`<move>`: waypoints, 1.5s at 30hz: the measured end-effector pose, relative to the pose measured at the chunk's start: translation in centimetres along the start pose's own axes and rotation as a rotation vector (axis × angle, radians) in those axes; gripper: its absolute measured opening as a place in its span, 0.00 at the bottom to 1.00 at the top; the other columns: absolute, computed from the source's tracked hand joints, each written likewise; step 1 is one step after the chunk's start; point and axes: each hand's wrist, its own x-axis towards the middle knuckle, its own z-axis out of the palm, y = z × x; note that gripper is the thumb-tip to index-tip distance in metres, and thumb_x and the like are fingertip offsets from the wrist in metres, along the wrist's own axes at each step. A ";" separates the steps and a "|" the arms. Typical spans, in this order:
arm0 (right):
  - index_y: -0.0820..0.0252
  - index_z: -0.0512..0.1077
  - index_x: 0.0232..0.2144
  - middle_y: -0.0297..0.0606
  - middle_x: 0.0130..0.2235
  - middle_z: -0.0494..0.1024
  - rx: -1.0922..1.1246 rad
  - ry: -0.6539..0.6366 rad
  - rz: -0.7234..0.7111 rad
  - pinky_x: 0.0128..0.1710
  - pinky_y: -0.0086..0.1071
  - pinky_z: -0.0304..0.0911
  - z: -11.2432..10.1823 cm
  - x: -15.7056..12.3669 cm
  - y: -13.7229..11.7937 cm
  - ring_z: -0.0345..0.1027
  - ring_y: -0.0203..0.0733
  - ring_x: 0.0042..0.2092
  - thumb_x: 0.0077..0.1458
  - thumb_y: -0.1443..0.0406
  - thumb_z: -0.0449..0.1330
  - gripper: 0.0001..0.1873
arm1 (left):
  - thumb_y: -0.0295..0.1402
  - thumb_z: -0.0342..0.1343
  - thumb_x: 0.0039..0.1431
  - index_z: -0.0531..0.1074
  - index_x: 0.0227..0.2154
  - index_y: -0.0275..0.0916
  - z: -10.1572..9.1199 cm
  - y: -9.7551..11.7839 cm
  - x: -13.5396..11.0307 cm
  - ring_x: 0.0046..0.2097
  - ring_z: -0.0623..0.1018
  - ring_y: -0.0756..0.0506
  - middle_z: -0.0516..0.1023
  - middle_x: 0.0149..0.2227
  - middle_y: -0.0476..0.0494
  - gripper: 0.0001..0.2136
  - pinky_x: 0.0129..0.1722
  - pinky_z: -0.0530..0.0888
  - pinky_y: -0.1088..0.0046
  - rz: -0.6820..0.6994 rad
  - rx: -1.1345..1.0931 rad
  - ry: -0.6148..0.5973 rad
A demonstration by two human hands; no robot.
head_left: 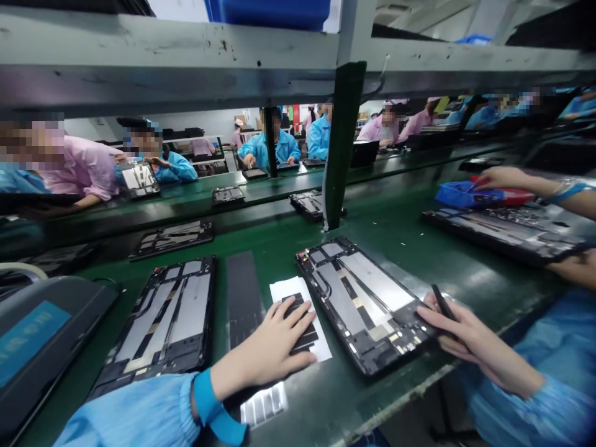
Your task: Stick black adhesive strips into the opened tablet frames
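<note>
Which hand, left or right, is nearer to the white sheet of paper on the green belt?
Left. The left hand lies on the white paper sheet, over a black strip. The right hand, holding a black tool, is farther away, beyond the open tablet housing.

A dark green tabletop (274, 261) was recorded as smooth and semi-glossy, with overhead light reflected along it. A black rectangular tablet frame (363, 304) was found to have a matt, plastic-looking rim and smooth silver-grey panels, apparently metal foil, with a faint sheen. Thin matt black strips (302, 335) were seen on a sheet of plain white matt paper (284, 290). A slim black rod (442, 302) appeared matt. A blue plastic tray (459, 194) appeared glossy. A grey painted metal shelf beam (162, 56) was scuffed and chipped. A light blue cloth sleeve (139, 416) appeared soft and creased.
</note>
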 end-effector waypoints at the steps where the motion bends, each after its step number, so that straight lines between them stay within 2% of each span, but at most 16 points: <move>1: 0.54 0.64 0.23 0.34 0.22 0.62 -0.170 0.046 -0.089 0.14 0.28 0.51 -0.4 0.1 -0.2 0.56 0.36 0.20 0.42 0.52 0.59 0.14 | 0.51 0.36 0.58 0.43 0.60 0.41 0.1 -0.3 -0.1 0.61 0.46 0.34 0.47 0.62 0.41 0.31 0.56 0.51 0.51 -0.006 -0.007 0.008; 3: 0.56 0.66 0.21 0.38 0.24 0.67 -0.417 0.177 -0.257 0.23 0.34 0.58 -1.1 0.2 -1.3 0.62 0.43 0.26 0.44 0.49 0.56 0.17 | 0.50 0.36 0.59 0.44 0.60 0.41 0.4 -0.6 -0.1 0.61 0.47 0.34 0.47 0.62 0.42 0.30 0.57 0.50 0.51 -0.024 -0.013 0.027; 5: 0.58 0.67 0.22 0.41 0.25 0.69 -0.435 0.229 -0.355 0.28 0.36 0.60 -0.9 0.1 -3.1 0.64 0.44 0.27 0.49 0.47 0.51 0.21 | 0.49 0.36 0.59 0.45 0.60 0.41 0.5 -0.9 -0.2 0.61 0.47 0.34 0.47 0.62 0.41 0.29 0.56 0.50 0.51 -0.035 -0.014 0.038; 6: 0.59 0.68 0.24 0.41 0.26 0.70 -0.382 0.198 -0.382 0.29 0.35 0.61 -0.3 0.0 -4.0 0.64 0.43 0.27 0.51 0.47 0.47 0.24 | 0.48 0.36 0.60 0.45 0.60 0.41 0.5 -1.1 -0.1 0.61 0.48 0.33 0.47 0.62 0.41 0.28 0.55 0.51 0.51 -0.032 -0.015 0.034; 8: 0.60 0.68 0.27 0.42 0.28 0.71 -0.257 0.030 -0.405 0.31 0.34 0.62 1.7 -0.4 -5.7 0.66 0.41 0.29 0.54 0.47 0.41 0.27 | 0.44 0.37 0.61 0.45 0.60 0.43 0.3 -1.4 0.0 0.60 0.49 0.33 0.46 0.62 0.41 0.25 0.53 0.53 0.50 -0.011 -0.025 0.006; 10: 0.60 0.68 0.27 0.40 0.28 0.71 -0.209 -0.233 -0.393 0.31 0.33 0.63 4.4 -0.9 -7.0 0.66 0.40 0.29 0.56 0.48 0.40 0.26 | 0.40 0.37 0.61 0.45 0.60 0.45 0.0 -1.7 0.1 0.59 0.50 0.33 0.45 0.62 0.42 0.24 0.52 0.55 0.50 0.013 -0.036 -0.022; 13: 0.60 0.67 0.28 0.38 0.30 0.71 -0.235 -0.597 -0.536 0.34 0.31 0.64 8.2 -1.3 -7.8 0.67 0.38 0.32 0.54 0.55 0.50 0.15 | 0.39 0.40 0.61 0.46 0.60 0.45 -0.4 -1.8 0.2 0.59 0.50 0.33 0.45 0.62 0.41 0.24 0.51 0.55 0.50 0.017 -0.047 -0.024; 15: 0.61 0.67 0.30 0.37 0.33 0.72 -0.256 -0.710 -0.670 0.37 0.30 0.63 9.9 -1.3 -7.8 0.68 0.38 0.36 0.51 0.61 0.56 0.08 | 0.40 0.40 0.60 0.47 0.59 0.44 -0.4 -1.8 0.2 0.59 0.51 0.32 0.47 0.62 0.41 0.24 0.51 0.55 0.50 0.006 -0.048 -0.020; 18: 0.62 0.66 0.33 0.37 0.32 0.73 -0.280 -0.738 -0.684 0.32 0.27 0.64 11.2 -1.1 -7.3 0.69 0.35 0.33 0.51 0.65 0.57 0.06 | 0.40 0.39 0.61 0.49 0.59 0.44 -0.3 -1.7 0.2 0.58 0.51 0.32 0.48 0.62 0.41 0.24 0.50 0.56 0.50 0.005 -0.036 -0.021; 21: 0.63 0.66 0.32 0.36 0.31 0.73 -0.303 -0.727 -0.688 0.29 0.25 0.64 11.4 -0.8 -6.9 0.69 0.34 0.30 0.52 0.66 0.56 0.05 | 0.40 0.39 0.61 0.48 0.59 0.44 0.0 -1.7 0.3 0.58 0.52 0.32 0.48 0.62 0.41 0.23 0.50 0.56 0.50 0.008 -0.028 -0.004; 30: 0.64 0.67 0.28 0.37 0.30 0.71 -0.358 -0.662 -0.765 0.31 0.26 0.64 11.9 -0.8 -6.9 0.68 0.34 0.30 0.52 0.66 0.57 0.04 | 0.42 0.39 0.61 0.48 0.59 0.45 0.2 -1.9 0.4 0.58 0.51 0.32 0.48 0.62 0.42 0.24 0.50 0.56 0.50 0.008 -0.033 0.005; 35: 0.63 0.67 0.25 0.35 0.25 0.70 -0.334 -0.640 -0.823 0.27 0.26 0.64 11.3 -0.9 -8.0 0.67 0.34 0.27 0.53 0.65 0.55 0.07 | 0.42 0.40 0.60 0.49 0.58 0.45 0.2 -2.0 0.4 0.58 0.52 0.32 0.49 0.61 0.42 0.23 0.50 0.56 0.50 0.004 -0.011 0.022; 38: 0.63 0.65 0.24 0.35 0.25 0.69 -0.224 -0.468 -0.786 0.23 0.26 0.64 10.3 0.5 -8.8 0.69 0.35 0.25 0.52 0.64 0.56 0.07 | 0.40 0.43 0.59 0.53 0.56 0.46 0.0 -2.0 0.5 0.56 0.55 0.32 0.52 0.61 0.42 0.22 0.48 0.58 0.50 0.027 -0.025 0.057; 41: 0.60 0.61 0.23 0.32 0.20 0.68 -0.117 -0.232 -0.729 0.20 0.27 0.65 10.1 2.6 -8.6 0.69 0.37 0.22 0.51 0.63 0.57 0.09 | 0.37 0.48 0.56 0.60 0.50 0.41 -0.1 -1.7 1.4 0.52 0.60 0.37 0.61 0.54 0.40 0.19 0.48 0.61 0.55 0.018 -0.137 0.207; 43: 0.59 0.59 0.22 0.30 0.17 0.66 -0.056 -0.165 -0.708 0.18 0.27 0.64 10.5 3.6 -7.8 0.68 0.37 0.19 0.52 0.63 0.56 0.11 | 0.32 0.49 0.55 0.62 0.42 0.37 0.1 -1.3 2.3 0.48 0.64 0.42 0.66 0.47 0.39 0.12 0.48 0.63 0.62 -0.008 -0.262 0.371; 45: 0.59 0.58 0.21 0.30 0.17 0.65 -0.014 -0.162 -0.714 0.15 0.26 0.62 11.1 4.0 -7.0 0.67 0.37 0.18 0.52 0.63 0.55 0.12 | 0.27 0.48 0.53 0.60 0.35 0.37 0.5 -1.0 3.3 0.47 0.65 0.45 0.67 0.44 0.40 0.06 0.47 0.64 0.65 -0.008 -0.378 0.504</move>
